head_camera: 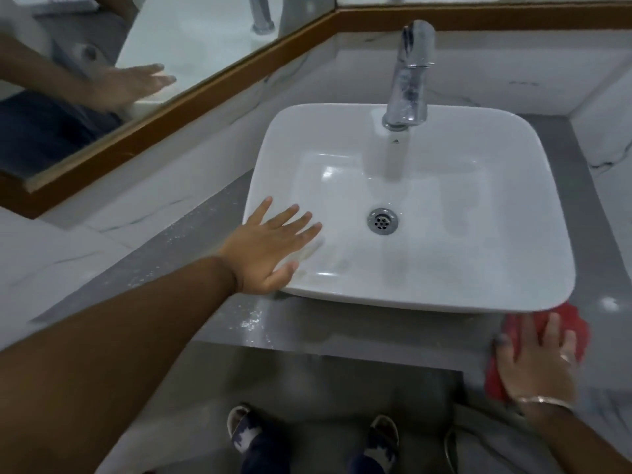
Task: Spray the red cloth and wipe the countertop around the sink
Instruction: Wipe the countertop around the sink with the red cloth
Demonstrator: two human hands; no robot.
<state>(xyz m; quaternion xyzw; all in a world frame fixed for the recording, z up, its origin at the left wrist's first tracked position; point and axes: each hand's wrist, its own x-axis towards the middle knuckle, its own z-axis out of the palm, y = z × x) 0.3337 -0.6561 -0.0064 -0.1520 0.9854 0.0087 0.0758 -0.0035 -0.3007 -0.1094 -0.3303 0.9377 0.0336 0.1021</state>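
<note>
A white rectangular basin [533,268] sits on a grey countertop [342,328]. My left hand [270,248] lies flat and open on the basin's front-left rim, fingers spread, holding nothing. A red cloth [567,323] is bunched on the countertop at the basin's front-right corner. My right hand [537,357] presses down on the cloth with spread fingers, wearing a ring and a bangle. No spray bottle is in view.
A chrome faucet [410,77] stands at the basin's back rim, above the drain [382,221]. A wood-framed mirror [191,94] runs along the left wall. White specks dot the countertop left of the basin. My feet [246,429] stand on the floor below the counter edge.
</note>
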